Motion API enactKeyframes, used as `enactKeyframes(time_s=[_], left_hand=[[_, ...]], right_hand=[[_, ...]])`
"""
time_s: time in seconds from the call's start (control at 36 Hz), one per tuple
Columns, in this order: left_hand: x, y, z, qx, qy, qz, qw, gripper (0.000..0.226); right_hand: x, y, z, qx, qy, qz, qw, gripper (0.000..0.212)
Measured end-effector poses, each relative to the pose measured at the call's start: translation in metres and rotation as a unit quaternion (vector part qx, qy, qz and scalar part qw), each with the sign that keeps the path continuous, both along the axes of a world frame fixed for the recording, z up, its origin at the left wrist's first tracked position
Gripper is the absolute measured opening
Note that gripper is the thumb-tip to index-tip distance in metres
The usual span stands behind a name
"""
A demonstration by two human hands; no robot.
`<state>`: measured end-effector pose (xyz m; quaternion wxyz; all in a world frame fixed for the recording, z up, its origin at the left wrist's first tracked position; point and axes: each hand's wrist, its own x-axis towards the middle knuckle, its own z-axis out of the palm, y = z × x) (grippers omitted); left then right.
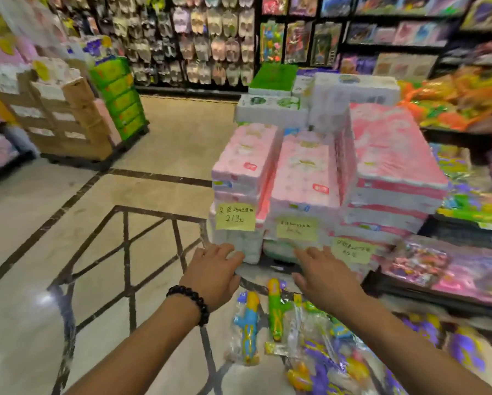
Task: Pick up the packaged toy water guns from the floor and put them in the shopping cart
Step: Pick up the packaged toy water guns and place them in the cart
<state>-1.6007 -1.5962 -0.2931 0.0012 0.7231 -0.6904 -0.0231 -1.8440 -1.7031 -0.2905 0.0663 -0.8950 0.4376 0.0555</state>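
Clearly two hands reach forward, the left grip [214, 270] and right grip [326, 276] both wide with fingers spread, holding nothing. Below and between them, on the floor [39, 238], lie a blue gun [247, 327] and a green gun [276, 312] in clear packets, beside a blurred heap of more packets [327, 363]. Three yellow tags [235, 217] hang on the tissue packs [304, 178]; one reads "219".
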Motion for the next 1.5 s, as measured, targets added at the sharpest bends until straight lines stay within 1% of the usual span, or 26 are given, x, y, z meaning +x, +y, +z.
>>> enactKeyframes(time_s=[0.08,0.17,0.25,0.33,0.47,0.72,0.92,1.03,1.17,1.36,1.5], left_hand=[[0.001,-0.008,-0.011,0.015,-0.002,-0.041,0.999,0.041],[-0.002,-0.015,-0.021,0.027,-0.008,-0.077,0.997,0.040],[-0.004,-0.019,-0.032,0.035,-0.002,-0.086,0.996,0.038],[-0.006,-0.022,-0.042,0.033,0.002,-0.089,0.995,0.042],[-0.013,-0.026,-0.052,0.047,-0.002,-0.082,0.996,0.038],[-0.020,-0.031,-0.067,0.059,-0.017,-0.043,0.997,0.040],[-0.010,-0.051,-0.106,0.080,0.004,-0.018,0.997,0.043],[0.001,-0.073,-0.150,0.097,0.015,-0.022,0.995,0.044],[0.012,-0.098,-0.218,0.113,0.037,-0.015,0.993,0.044],[0.021,-0.124,-0.333,0.134,0.052,-0.021,0.989,0.044],[0.025,-0.144,-0.427,0.127,0.033,-0.038,0.991,0.044]], right_hand=[[-0.003,0.012,-0.008,0.011,0.024,-0.029,0.999,0.058],[-0.006,0.016,-0.015,0.018,0.026,-0.050,0.998,0.060],[-0.010,0.016,-0.023,0.023,0.032,-0.062,0.997,0.059],[-0.013,0.016,-0.031,0.027,0.034,-0.065,0.997,0.053],[-0.021,0.013,-0.052,0.048,0.035,-0.063,0.996,0.053],[-0.035,-0.004,-0.078,0.067,0.041,-0.051,0.996,0.052],[-0.027,-0.027,-0.110,0.082,0.052,-0.054,0.994,0.053],[-0.022,-0.046,-0.147,0.079,0.058,-0.068,0.993,0.055],[-0.007,-0.065,-0.211,0.084,0.079,-0.078,0.990,0.062],[0.015,-0.086,-0.323,0.121,0.094,-0.079,0.985,0.049],[0.033,-0.102,-0.420,0.129,0.100,-0.071,0.984,0.048]])
